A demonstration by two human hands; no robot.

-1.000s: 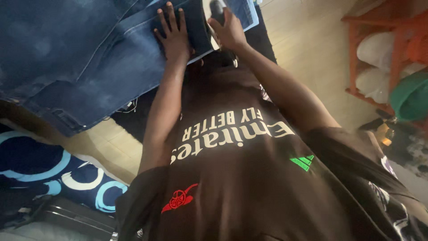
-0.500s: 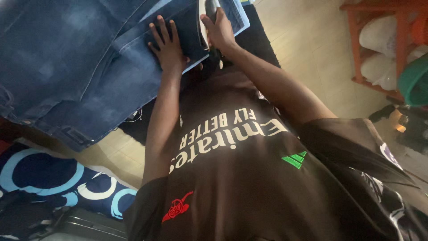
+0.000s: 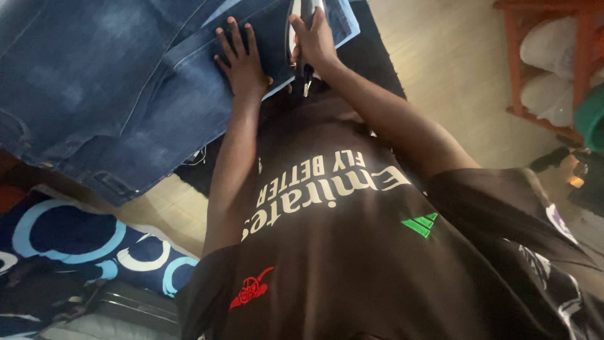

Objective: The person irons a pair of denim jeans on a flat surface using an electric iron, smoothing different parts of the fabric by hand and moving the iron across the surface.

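Note:
Blue denim jeans [image 3: 113, 82] lie spread over a surface at the upper left. My left hand [image 3: 240, 60] rests flat on one jeans leg, fingers spread. Just to its right, my right hand [image 3: 314, 39] is closed around the dark handle of a clothes iron [image 3: 301, 14] standing on the same jeans leg near its hem. The top edge of the frame cuts off most of the iron. A short piece of its cord [image 3: 306, 80] hangs below my wrist. My dark brown shirt [image 3: 352, 252] fills the lower half of the view.
A dark mat [image 3: 377, 56] lies under the jeans on a pale tiled floor [image 3: 453, 94]. An orange wooden rack [image 3: 522, 69] with white bundles stands at the right, with a green object [image 3: 594, 119] beside it. A navy cloth with blue and white rings [image 3: 75, 239] lies at the lower left.
My right hand has shifted the iron a little closer to my left hand and turned it more upright. The left hand stays pressed flat on the jeans.

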